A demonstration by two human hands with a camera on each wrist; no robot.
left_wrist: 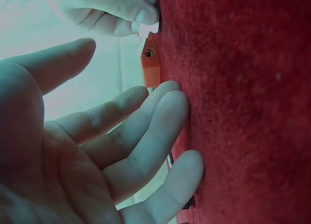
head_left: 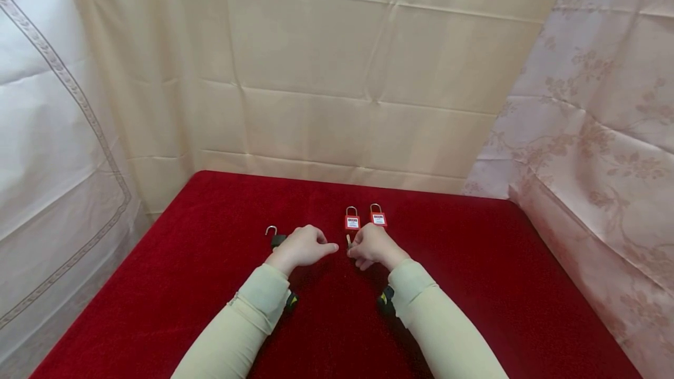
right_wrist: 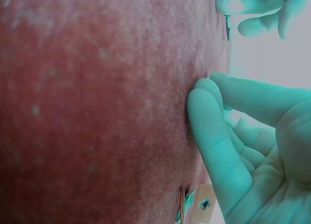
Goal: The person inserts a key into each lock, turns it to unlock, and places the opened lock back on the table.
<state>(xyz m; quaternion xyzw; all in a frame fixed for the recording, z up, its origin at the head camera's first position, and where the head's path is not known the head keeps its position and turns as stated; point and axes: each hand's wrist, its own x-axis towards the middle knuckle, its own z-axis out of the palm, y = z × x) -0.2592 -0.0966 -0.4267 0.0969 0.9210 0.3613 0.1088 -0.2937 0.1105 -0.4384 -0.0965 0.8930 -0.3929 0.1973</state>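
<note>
My right hand [head_left: 372,245] pinches a small key [head_left: 348,241] between thumb and fingertips, low over the red cloth. In the left wrist view the key [left_wrist: 144,39] points towards an orange-red padlock [left_wrist: 151,71] with a keyhole in its end. Two red padlocks with white labels lie beyond the hands: one padlock [head_left: 352,221] in front of the key, another padlock [head_left: 378,217] partly behind my right hand. My left hand [head_left: 304,245] holds nothing; its fingers [left_wrist: 167,117] are loosely bent near the cloth. Beside it lies a black padlock [head_left: 278,241], shackle open, partly hidden by the hand.
Red cloth [head_left: 447,285] covers the table. A beige curtain [head_left: 337,75] hangs behind its far edge, with patterned curtains [head_left: 595,104] at the sides. Thin metal pieces [right_wrist: 182,204] show beside a padlock [right_wrist: 204,204] in the right wrist view; their kind is unclear.
</note>
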